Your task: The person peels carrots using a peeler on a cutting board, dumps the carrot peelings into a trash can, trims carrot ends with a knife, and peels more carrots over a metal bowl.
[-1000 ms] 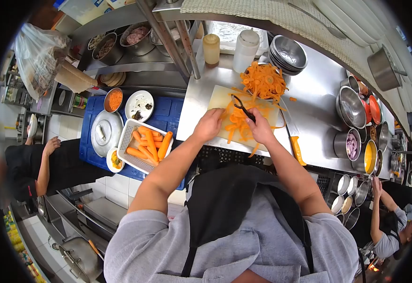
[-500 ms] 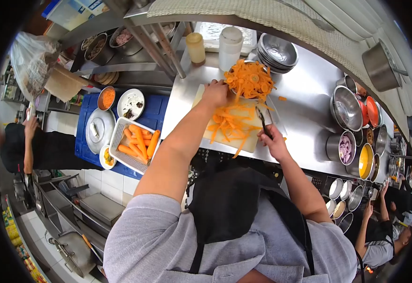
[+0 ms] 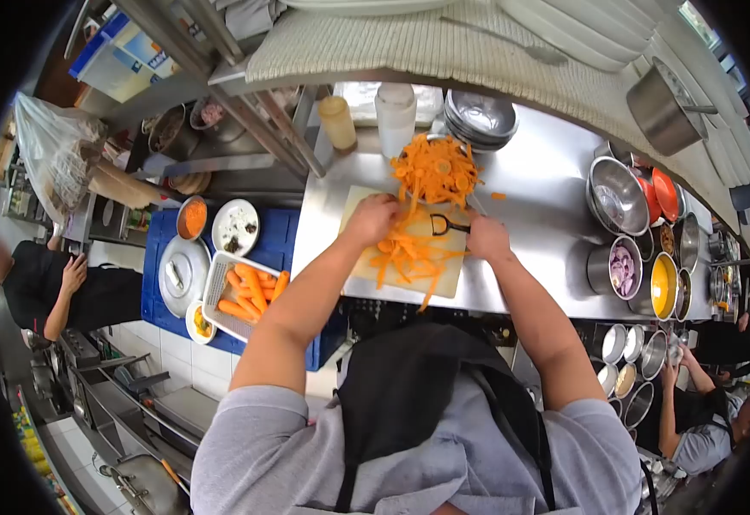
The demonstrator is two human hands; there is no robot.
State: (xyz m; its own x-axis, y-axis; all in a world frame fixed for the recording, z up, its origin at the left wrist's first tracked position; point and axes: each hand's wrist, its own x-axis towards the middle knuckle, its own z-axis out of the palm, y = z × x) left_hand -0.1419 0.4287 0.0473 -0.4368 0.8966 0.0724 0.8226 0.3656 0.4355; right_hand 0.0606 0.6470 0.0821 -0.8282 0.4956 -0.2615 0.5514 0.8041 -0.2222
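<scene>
In the head view, a steel table spreads out in a busy kitchen, under a shelf that runs beyond the hands. The left hand is half curled, fingers down at the far left part of the board; whether it has hold of anything, I cannot tell. The right hand, at the board's right edge, is closed around the handle of a peeler, whose head points toward the left hand. Loose orange peels lie on the board between the hands and nearer the body, some hanging over its near edge. A heap of peels rises just beyond both hands. Past it stand two bottles and stacked bowls.

Left of the left hand, and nearer the body, carrots lie in a white basket. Well right of the right hand are a pot of onion and a yellow bowl. Other people work at both sides, well apart from these hands.
</scene>
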